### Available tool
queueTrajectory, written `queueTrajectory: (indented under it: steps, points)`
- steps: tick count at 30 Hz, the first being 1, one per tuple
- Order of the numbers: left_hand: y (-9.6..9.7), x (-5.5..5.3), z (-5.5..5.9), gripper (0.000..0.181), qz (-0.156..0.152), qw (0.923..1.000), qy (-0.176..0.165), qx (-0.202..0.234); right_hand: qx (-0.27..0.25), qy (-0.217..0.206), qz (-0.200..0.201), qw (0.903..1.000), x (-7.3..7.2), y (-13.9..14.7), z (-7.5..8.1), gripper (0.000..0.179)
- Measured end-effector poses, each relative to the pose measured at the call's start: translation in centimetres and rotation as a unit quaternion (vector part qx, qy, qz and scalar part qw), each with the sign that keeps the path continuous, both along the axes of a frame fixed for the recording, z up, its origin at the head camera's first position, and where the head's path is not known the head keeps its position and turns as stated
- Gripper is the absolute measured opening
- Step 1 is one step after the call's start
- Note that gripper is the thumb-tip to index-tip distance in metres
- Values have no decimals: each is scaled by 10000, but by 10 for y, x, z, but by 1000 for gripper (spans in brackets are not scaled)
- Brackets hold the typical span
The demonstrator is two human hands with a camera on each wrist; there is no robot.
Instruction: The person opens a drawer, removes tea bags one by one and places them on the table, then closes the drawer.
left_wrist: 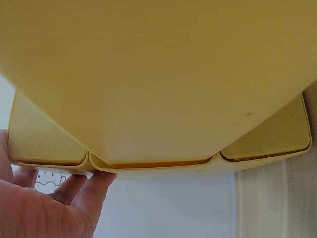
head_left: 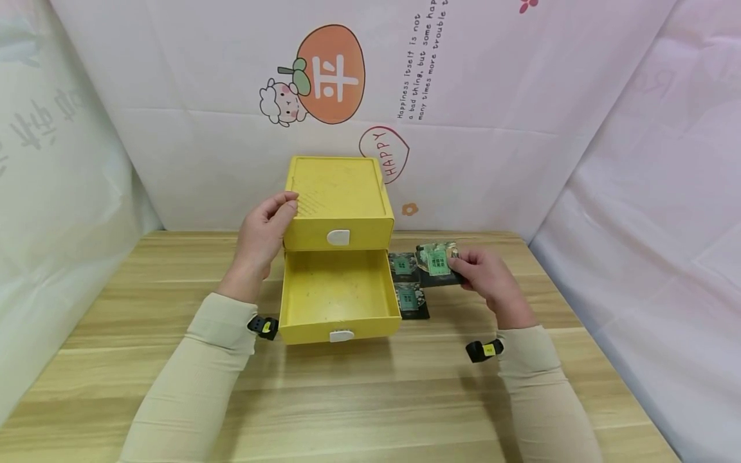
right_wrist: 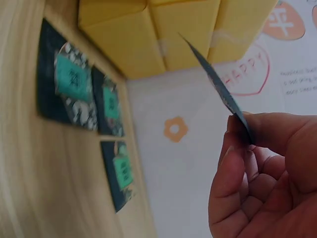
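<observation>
Beyond the fingers of both hands, a white sheet (head_left: 202,64) printed with an orange fruit, a cartoon lamb, English lettering and a heart reading "HAPPY" rises as a backdrop. Below them spreads a wood-grain table (head_left: 405,411). Between the two sets of fingers stands a yellow cabinet (head_left: 336,183), its top drawer closed. Directly beneath it, lower than the left fingertips and to their right, an open drawer (head_left: 336,292) juts toward the person, whose pale sleeves (head_left: 173,386) reach in from below.

The left hand (head_left: 257,238) touches the cabinet at its upper left edge, fingers bent against the side; whether they grip it or merely rest there cannot be told. Across from it, the right hand (head_left: 489,276) pinches a dark packet (head_left: 439,262) with a green label between thumb and fingers, holding it by the edge, to the right of the cabinet. The right wrist view shows it nearly edge-on, clear of the table.

Three similar packets (right_wrist: 69,82) lie on the table in that view, beyond the right fingertips and close by the cabinet's side. A small black device (head_left: 483,350) with a yellow tag sits at each wrist, behind the fingers. White handles (head_left: 338,237) mark the two visible drawer fronts, right of the left fingertips.
</observation>
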State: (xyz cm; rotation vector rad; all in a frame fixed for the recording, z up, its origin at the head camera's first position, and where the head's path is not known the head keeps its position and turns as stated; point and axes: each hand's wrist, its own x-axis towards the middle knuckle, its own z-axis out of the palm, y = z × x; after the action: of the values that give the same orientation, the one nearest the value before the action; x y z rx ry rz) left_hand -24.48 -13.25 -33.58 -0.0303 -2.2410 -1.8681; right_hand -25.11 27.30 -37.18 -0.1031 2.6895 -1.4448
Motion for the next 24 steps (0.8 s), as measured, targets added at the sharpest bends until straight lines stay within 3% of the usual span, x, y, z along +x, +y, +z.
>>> queueTrajectory:
  steps: [17, 24]
  points:
    - [0, 1, 0, 49, -5, 10000, 34, -46, 632, -826, -16, 9946, -7, 21, -31, 37]
    - [0, 2, 1, 49, -7, 10000, 10, -60, 1040, -877, 8, 9907, -11, 26, -43, 33]
